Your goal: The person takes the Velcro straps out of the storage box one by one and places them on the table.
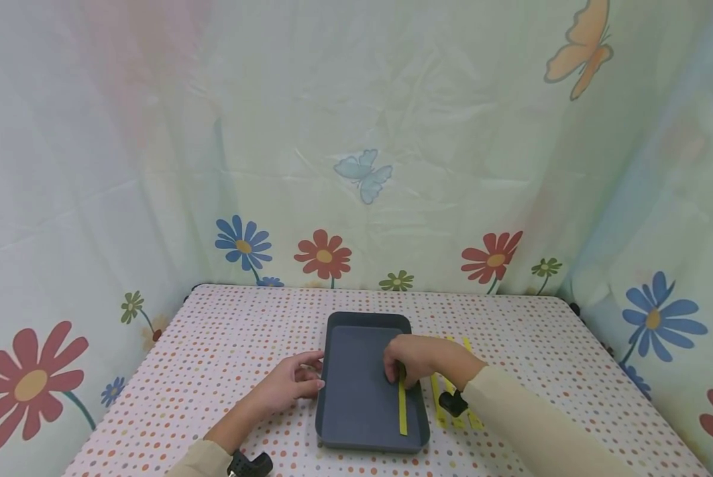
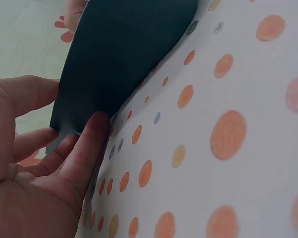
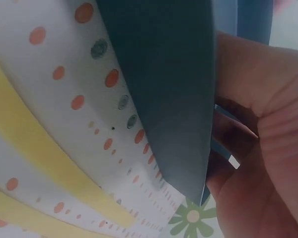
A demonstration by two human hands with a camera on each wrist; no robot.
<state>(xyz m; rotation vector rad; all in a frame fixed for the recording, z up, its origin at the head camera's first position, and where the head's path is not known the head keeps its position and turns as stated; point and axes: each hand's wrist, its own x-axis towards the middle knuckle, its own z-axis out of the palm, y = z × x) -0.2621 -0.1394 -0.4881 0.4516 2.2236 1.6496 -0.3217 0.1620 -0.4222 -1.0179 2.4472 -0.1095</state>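
Observation:
A dark grey rectangular tray point(image 1: 362, 440) lies on the dotted tabletop, its long sides running away from me. My left hand point(image 1: 287, 384) rests against its left side. In the left wrist view, the left fingertips point(image 2: 97, 124) touch the tray's outer wall point(image 2: 119, 49). Reaching over the right rim, my right hand point(image 1: 413, 358) has its fingers bent down inside the tray. They pinch the far part of a narrow yellow strip point(image 1: 403, 411), whose near part stretches along the tray floor. In the right wrist view, the tray wall point(image 3: 164, 89) hides the strip and some fingertips.
More yellow strips point(image 1: 440, 407) lie side by side on the dotted tabletop point(image 1: 213, 351), right of the tray and partly under my right forearm. A flowered curtain point(image 1: 285, 132) rises behind the table and along both sides.

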